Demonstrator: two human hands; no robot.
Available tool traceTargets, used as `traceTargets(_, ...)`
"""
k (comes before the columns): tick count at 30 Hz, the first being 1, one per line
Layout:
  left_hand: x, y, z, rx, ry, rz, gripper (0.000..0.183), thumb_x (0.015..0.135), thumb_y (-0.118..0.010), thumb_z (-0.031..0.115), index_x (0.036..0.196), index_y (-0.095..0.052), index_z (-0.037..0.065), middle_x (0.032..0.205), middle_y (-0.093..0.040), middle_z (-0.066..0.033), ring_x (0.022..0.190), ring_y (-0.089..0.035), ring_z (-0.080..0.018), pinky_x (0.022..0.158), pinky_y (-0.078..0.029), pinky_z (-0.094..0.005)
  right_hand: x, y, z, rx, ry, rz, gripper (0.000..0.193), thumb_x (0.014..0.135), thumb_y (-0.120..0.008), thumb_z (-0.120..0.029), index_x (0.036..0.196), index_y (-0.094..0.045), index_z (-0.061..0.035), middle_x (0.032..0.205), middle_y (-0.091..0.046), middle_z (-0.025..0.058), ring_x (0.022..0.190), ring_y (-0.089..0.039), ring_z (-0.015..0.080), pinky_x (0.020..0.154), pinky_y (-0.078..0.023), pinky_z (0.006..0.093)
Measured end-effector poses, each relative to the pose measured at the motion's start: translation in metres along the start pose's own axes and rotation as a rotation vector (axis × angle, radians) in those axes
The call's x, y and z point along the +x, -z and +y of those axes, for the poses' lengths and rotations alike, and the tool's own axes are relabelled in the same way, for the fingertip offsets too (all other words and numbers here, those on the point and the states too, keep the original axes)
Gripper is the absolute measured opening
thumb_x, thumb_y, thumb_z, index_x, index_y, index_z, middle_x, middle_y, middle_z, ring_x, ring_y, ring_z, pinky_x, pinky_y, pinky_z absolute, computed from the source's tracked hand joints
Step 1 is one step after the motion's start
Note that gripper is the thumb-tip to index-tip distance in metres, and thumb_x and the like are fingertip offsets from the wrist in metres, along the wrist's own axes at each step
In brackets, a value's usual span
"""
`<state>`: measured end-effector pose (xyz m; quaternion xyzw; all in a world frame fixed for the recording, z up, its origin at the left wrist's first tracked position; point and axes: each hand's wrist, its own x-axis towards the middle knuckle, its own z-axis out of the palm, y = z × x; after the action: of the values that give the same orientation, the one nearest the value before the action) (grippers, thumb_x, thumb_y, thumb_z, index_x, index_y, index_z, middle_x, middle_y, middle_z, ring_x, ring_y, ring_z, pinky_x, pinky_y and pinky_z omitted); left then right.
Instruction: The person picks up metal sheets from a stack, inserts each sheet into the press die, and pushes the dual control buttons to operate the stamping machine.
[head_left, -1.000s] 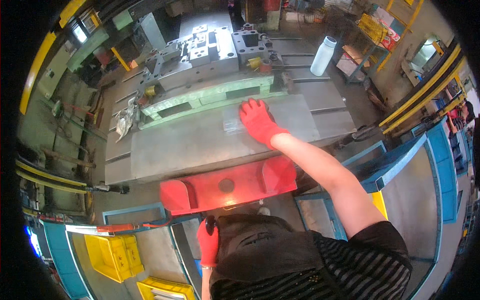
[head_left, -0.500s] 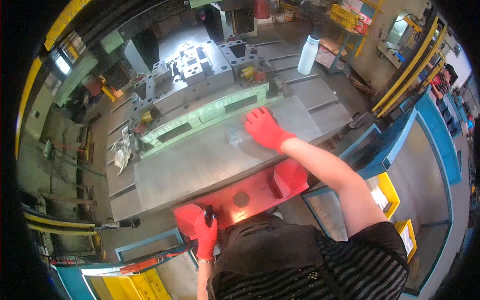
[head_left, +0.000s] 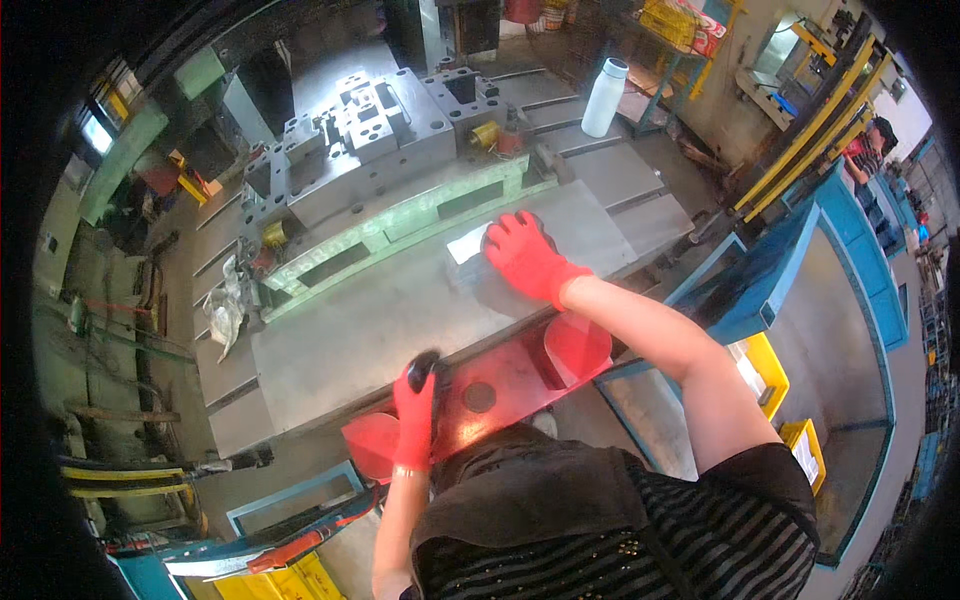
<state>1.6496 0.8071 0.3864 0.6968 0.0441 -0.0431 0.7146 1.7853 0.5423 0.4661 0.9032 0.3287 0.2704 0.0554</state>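
My right hand (head_left: 525,258), in a red glove, is over the right end of a small stack of flat metal sheets (head_left: 464,262) on a broad steel plate (head_left: 370,325). Its fingers curl at the stack's edge, and the top sheet shines white. My left hand (head_left: 413,405), also red-gloved, is closed above the left part of a red machine panel (head_left: 505,385), near the plate's front edge. A dark, shiny patch shows at its fingers; I cannot tell whether it is the glove's coating or something held.
A steel die block (head_left: 375,125) stands behind a pale green bar (head_left: 400,225). A white bottle (head_left: 605,98) stands at the back right, and a crumpled cloth (head_left: 228,308) lies left. Yellow bins (head_left: 765,375) and a blue-framed stand (head_left: 840,290) are on the right. A person (head_left: 868,150) is farther off.
My left hand has moved up, from the red panel toward the plate's front edge. My right hand stays at the sheets, whose top now reflects white. The whole view has shifted slightly.
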Motion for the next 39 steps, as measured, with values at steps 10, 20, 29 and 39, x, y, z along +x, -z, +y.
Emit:
traceTargets(10, 0.059, -0.063, 0.057, -0.040, -0.196, 0.130, 0.030, 0.085, -0.058, 0.006, 0.114, -0.057, 0.002, 0.096, -0.061, -0.0042, 0.082, -0.056, -0.0108, 0.073, -0.046, -0.0248, -0.004, 0.023, 0.009, 0.084, -0.036, -0.021, 0.014, 0.069, -0.059, -0.018, 0.081, -0.061, -0.0111, 0.096, -0.052, 0.0075, 0.096, -0.048, 0.0274, 0.085, -0.038, 0.0482)
traceTargets(20, 0.044, -0.065, 0.095, -0.404, -0.244, -0.031, 0.026, 0.084, -0.062, 0.010, 0.105, -0.055, -0.003, 0.092, -0.061, -0.0104, 0.071, -0.061, -0.0193, 0.062, -0.054, -0.0331, 0.006, 0.068, -0.004, 1.479, -0.643, -0.355, 0.015, 0.079, -0.062, -0.004, 0.092, -0.063, 0.0029, 0.076, -0.063, 0.0064, 0.063, -0.059, 0.0131, 0.055, -0.046, 0.0277)
traceTargets(29, 0.014, -0.040, 0.122, -0.250, -0.135, 0.012, 0.002, 0.082, -0.055, 0.000, 0.082, -0.054, -0.001, 0.078, -0.058, -0.0078, 0.063, -0.058, -0.0151, 0.058, -0.048, -0.0272, -0.004, 0.098, -0.028, 2.177, -0.672, -0.458, 0.035, 0.079, -0.068, -0.015, 0.109, -0.059, 0.0015, 0.088, -0.064, 0.0077, 0.078, -0.060, 0.0131, 0.068, -0.048, 0.0277)
traceTargets(39, 0.005, -0.024, 0.117, -0.371, -0.011, -0.146, 0.031, 0.077, -0.060, 0.000, 0.107, -0.053, -0.005, 0.086, -0.062, -0.0107, 0.074, -0.061, -0.0183, 0.069, -0.052, -0.0308, 0.020, 0.081, -0.030, 1.775, -0.321, -0.386, 0.027, 0.076, -0.066, -0.011, 0.099, -0.064, 0.0037, 0.082, -0.066, 0.0054, 0.077, -0.056, 0.0078, 0.069, -0.046, 0.0276)
